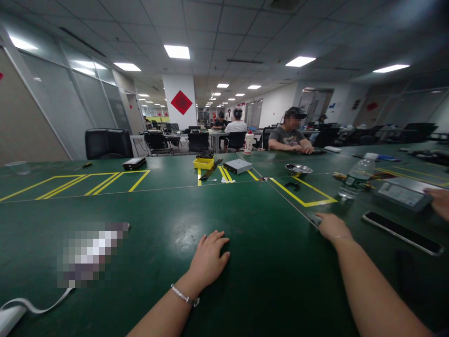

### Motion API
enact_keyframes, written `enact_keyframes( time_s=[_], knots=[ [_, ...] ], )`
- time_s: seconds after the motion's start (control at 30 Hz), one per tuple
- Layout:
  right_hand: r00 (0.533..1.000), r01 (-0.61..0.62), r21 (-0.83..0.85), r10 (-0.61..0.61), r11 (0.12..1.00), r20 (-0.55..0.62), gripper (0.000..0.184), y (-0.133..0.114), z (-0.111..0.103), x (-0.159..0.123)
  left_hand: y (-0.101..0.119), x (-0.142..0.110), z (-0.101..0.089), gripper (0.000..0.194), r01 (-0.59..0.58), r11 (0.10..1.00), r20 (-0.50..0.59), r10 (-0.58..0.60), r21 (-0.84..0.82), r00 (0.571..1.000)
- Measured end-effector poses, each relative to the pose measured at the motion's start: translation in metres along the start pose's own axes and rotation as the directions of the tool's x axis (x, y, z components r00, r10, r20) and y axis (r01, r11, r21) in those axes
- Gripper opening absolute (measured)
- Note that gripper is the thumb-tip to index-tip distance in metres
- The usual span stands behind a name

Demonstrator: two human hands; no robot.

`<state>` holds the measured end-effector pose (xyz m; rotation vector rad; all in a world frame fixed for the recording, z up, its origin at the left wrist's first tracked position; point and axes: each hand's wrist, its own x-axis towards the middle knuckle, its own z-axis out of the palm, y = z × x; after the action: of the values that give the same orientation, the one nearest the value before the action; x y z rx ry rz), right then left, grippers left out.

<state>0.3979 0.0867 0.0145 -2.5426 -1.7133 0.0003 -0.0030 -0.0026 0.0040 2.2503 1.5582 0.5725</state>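
Observation:
My left hand lies palm down on the green tabletop, fingers spread, holding nothing; a bracelet circles its wrist. Farther right, my right hand rests low over the table near a seam. Its index finger stretches out to the left, its other fingers are partly hidden, and I see nothing held. Close by are a water bottle with a white cap and a dark-screened phone. A pixelated phone-like object with a white cable lies left of my left hand.
Another person's hand touches a grey metal box at right. Farther back are a yellow tray, a silver box, a metal bowl and a black box. A person sits across the table.

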Motion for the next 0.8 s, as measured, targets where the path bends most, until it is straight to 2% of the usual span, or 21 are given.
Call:
enact_keyframes(
  time_s=[0.17,0.43,0.63,0.7,0.8],
  knots=[
    [1.0,-0.025,0.04,0.025,0.999,0.011,0.045,-0.003,-0.001,0.001,0.0,0.0,0.001,0.039,0.011,0.999,0.005,-0.012,0.042,1.0],
    [0.996,-0.034,0.059,0.038,0.998,-0.075,0.04,0.001,0.004,0.002,-0.001,0.0,0.001,0.037,-0.011,0.999,-0.016,0.012,0.051,1.0],
    [0.995,-0.033,0.101,0.043,0.994,-0.092,0.037,-0.003,0.003,-0.001,-0.001,0.0,0.001,0.036,-0.008,1.0,-0.019,0.009,0.027,1.0],
    [0.992,0.001,0.119,0.014,0.993,-0.129,0.035,-0.008,0.0,-0.002,-0.001,0.0,0.0,0.035,-0.003,1.0,-0.018,0.004,0.011,1.0],
    [0.969,0.138,0.144,-0.103,0.98,-0.226,0.032,-0.025,-0.006,-0.006,0.0,0.0,0.0,0.032,0.005,1.0,-0.023,-0.006,-0.017,1.0]
  ],
)
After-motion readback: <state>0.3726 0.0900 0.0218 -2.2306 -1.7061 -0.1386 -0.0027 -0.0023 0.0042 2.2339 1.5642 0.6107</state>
